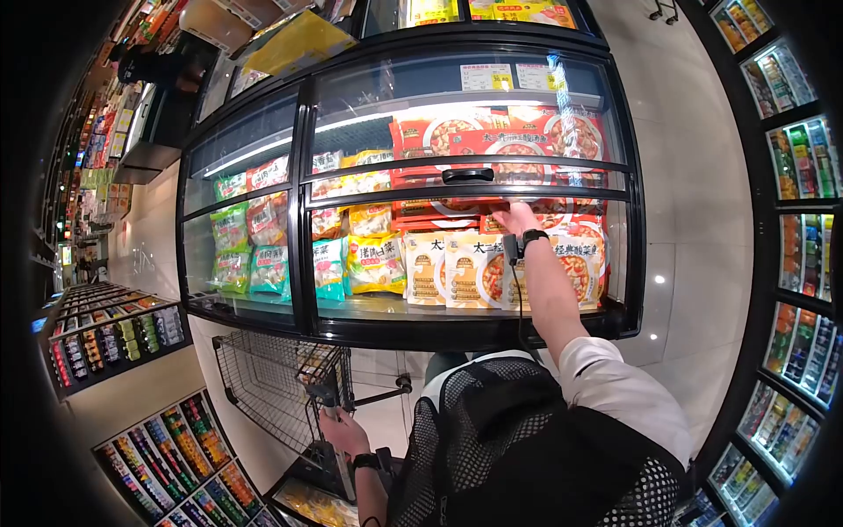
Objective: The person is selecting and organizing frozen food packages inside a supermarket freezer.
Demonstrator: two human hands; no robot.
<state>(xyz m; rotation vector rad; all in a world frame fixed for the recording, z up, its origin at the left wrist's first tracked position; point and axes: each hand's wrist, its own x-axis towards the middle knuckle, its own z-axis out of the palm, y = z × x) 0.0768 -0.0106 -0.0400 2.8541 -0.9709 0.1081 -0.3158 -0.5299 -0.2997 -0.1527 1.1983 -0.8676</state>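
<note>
My right hand (518, 218) reaches into the open part of a glass-topped freezer (474, 332), at the red packages (500, 145) just below the sliding lid's black handle (468, 176). Its fingers are bent and partly hidden, so their hold is unclear. White and yellow pouches (470, 270) stand in front of that arm's wrist. To their left lie a yellow bag (376, 263) and a teal bag (328, 268). My left hand (342, 432) is wrapped round the handle of a shopping cart (281, 386), low in the view.
Shelves of bottles and packets (176, 457) stand at the lower left, and tall lit shelves (799, 255) curve along the right. A person (162, 68) is at the upper left. Price cards (487, 77) show behind the freezer glass.
</note>
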